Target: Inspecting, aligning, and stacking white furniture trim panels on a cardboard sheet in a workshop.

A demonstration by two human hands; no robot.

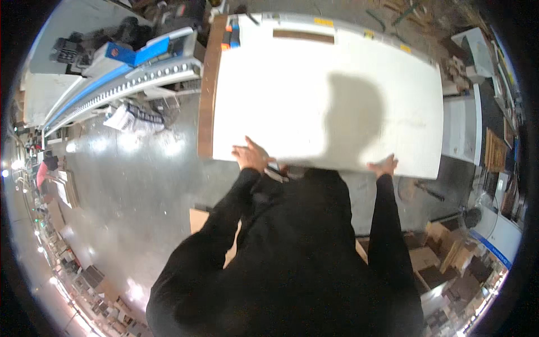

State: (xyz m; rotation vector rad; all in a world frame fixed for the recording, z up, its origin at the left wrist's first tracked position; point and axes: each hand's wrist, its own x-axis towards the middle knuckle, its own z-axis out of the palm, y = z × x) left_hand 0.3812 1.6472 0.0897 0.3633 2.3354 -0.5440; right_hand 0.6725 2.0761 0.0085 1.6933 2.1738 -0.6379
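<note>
A person in a black top point(292, 241) stood at the near edge of a white board point(269, 101) in a workshop, both hands on it and well apart. The left hand point(252, 156) lay with fingers spread over the near edge, toward the board's left end; the right hand point(385, 166) rested at the same edge toward the right end, its thumb held out from the fingers. Whether either hand gripped the underside could not be told. The board lay flat in front of the person, a head-shaped shadow point(356, 112) falling across it. A brown panel point(207, 106) ran along its left side, a short brown strip point(303, 36) sat near its far edge, and small orange and dark items point(227, 38) lay at its far left corner. To the left stood a blue and white machine point(120, 72), with a white bag point(132, 119) beside it. Farther off, a co-worker in pink point(41, 173) was near some boards point(68, 189), while wood pieces point(443, 253) crowded the lower right
</note>
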